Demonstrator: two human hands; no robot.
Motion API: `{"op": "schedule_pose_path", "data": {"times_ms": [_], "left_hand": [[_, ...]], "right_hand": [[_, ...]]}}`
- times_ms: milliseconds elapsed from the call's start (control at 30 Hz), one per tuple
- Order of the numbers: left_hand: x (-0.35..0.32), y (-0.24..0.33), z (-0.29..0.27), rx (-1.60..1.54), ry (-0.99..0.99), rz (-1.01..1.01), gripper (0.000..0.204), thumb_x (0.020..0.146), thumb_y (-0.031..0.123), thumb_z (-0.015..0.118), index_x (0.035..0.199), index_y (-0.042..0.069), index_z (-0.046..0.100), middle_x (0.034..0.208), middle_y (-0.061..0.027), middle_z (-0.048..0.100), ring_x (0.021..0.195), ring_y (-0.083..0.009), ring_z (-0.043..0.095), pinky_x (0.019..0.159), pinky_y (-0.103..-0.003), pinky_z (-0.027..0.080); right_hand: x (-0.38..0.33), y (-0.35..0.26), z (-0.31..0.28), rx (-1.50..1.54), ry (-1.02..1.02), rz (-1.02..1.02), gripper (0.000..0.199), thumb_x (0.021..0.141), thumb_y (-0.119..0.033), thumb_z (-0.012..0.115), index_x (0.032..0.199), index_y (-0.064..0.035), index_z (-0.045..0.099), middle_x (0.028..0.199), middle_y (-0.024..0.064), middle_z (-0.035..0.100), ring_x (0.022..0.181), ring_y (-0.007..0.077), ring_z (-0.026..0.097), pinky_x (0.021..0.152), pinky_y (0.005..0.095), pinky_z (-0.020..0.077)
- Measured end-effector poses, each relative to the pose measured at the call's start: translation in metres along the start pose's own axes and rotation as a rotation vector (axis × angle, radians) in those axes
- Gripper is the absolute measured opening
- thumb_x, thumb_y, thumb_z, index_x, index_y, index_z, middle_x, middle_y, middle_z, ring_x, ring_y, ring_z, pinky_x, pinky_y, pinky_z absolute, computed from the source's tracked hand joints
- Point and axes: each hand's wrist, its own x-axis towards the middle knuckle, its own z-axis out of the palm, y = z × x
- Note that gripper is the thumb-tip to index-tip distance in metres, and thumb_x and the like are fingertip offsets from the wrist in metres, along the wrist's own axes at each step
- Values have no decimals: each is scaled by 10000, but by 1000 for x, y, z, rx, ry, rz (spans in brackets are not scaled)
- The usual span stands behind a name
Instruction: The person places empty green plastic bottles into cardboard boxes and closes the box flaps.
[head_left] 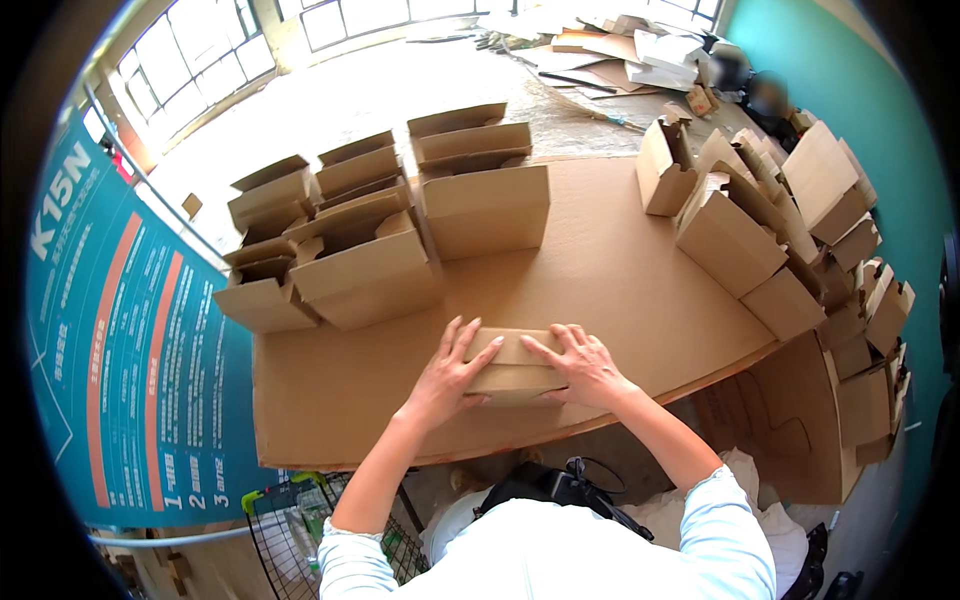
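The left hand (447, 375) lay flat with fingers spread on the left end of a small closed cardboard box (513, 368), which sat near the front edge of the cardboard-covered table (620, 270). The right hand (583, 366), likewise open and splayed, pressed the box's right end. Open boxes (340, 250) stood behind at left.

Small brown carton (513, 365) centre; open cartons (350, 240) left, right (760, 240); teal-orange banner (120, 340) far left.

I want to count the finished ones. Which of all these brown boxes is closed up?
The small cardboard box under the left hand and right hand, at the table's near edge. Its lid is folded flat; the boxes behind stand with flaps open.
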Motion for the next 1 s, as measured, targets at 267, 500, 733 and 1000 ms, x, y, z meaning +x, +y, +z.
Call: {"op": "schedule_pose_path", "data": {"times_ms": [267, 500, 733, 1000], "left_hand": [[105, 33, 76, -159, 262, -38, 817, 761, 132, 770, 1478, 116, 378, 1572, -217, 199, 1443, -413, 224, 1157, -464, 300], [16, 23, 161, -16, 32, -309, 679, 862, 263, 660, 1461, 83, 396, 1544, -241, 250, 1415, -442, 249, 1161, -551, 199], [10, 18, 169, 30, 40, -327, 599, 887, 319, 592, 1435, 124, 449, 1520, -183, 346, 1404, -391, 305, 1158, -535, 214], [10, 19, 172, -47, 65, -361, 620, 854, 289, 612, 1434, 140, 450, 1526, -165, 343, 1411, -376, 293, 1156, -531, 225]], "right_hand": [[-12, 123, 18, -69, 417, 696, 925, 635, -425, 853, 1440, -225, 444, 1258, 202, 475, 1123, 350, 500, 832, 469, 510], [151, 206, 5, -102, 305, 995, 905, 703, -521, 797, 1470, -242, 406, 1300, 216, 455, 1142, 354, 487, 890, 402, 546], [301, 247, -14, 24, 236, 1029, 967, 720, -603, 736, 1510, -220, 332, 1340, 227, 407, 1182, 360, 448, 727, 440, 597], [331, 285, -19, 323, 267, 767, 889, 863, -727, 465, 1479, -93, 372, 1391, 270, 472, 1301, 431, 440, 1014, 514, 444]]}}
